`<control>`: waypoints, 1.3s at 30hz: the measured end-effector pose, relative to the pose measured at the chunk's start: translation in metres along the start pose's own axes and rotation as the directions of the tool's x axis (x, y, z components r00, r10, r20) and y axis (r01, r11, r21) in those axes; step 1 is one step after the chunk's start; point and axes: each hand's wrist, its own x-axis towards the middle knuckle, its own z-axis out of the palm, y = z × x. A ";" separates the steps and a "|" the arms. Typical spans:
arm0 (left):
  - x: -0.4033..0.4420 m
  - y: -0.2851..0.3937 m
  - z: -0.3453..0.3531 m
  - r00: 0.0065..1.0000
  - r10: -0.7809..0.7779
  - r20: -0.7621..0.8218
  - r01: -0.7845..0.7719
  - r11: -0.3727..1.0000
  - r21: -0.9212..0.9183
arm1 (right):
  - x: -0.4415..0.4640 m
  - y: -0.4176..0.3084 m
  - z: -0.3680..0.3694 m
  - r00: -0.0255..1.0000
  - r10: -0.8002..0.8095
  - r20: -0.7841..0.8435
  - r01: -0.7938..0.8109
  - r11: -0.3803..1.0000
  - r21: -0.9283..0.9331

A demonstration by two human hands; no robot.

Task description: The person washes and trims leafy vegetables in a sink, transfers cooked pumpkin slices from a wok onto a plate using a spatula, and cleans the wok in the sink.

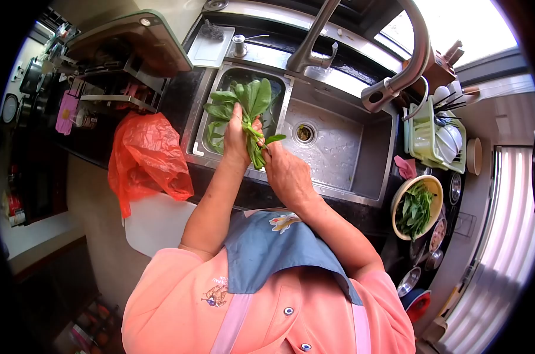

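A bunch of leafy greens (257, 99) is gripped in my left hand (237, 139), held above the front of the left sink basin (284, 94). Its broad leaves point away from me and its pale stems hang toward me. My right hand (287, 175) is closed at the stems, its fingertips pinching a stem beside a small leaf. More green leaves (215, 137) sit low in the left basin, partly hidden by the bunch and my left hand.
The right basin (332, 133) has a drain, under a tall faucet (385, 91). On the right stand a bowl (397, 206) of greens and a green dish rack (421, 133). A red plastic bag (146, 156) hangs over the counter's left edge, near a raised board (161, 44).
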 end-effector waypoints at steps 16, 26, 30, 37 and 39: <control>0.027 -0.004 -0.072 0.991 0.029 0.133 0.021 0.932 -0.362 | -0.049 0.121 0.013 0.978 0.095 -0.184 -0.121 0.983 -0.137; 0.024 -0.013 -0.052 0.879 -0.021 0.477 0.331 0.746 -0.578 | -0.059 0.352 0.054 0.696 0.704 0.144 -0.623 0.691 -0.367; 0.021 -0.010 -0.043 0.869 -0.022 0.494 0.343 0.747 -0.570 | -0.025 0.283 0.031 0.870 0.492 0.040 -0.483 0.865 -0.137; 0.027 -0.015 -0.025 0.840 -0.083 0.537 0.449 0.662 -0.600 | 0.028 0.093 -0.005 0.951 -0.136 0.278 -0.036 0.844 0.535; 0.023 -0.011 -0.020 0.861 -0.107 0.497 0.439 0.649 -0.622 | 0.034 0.087 0.005 0.923 -0.089 0.374 -0.156 0.802 0.577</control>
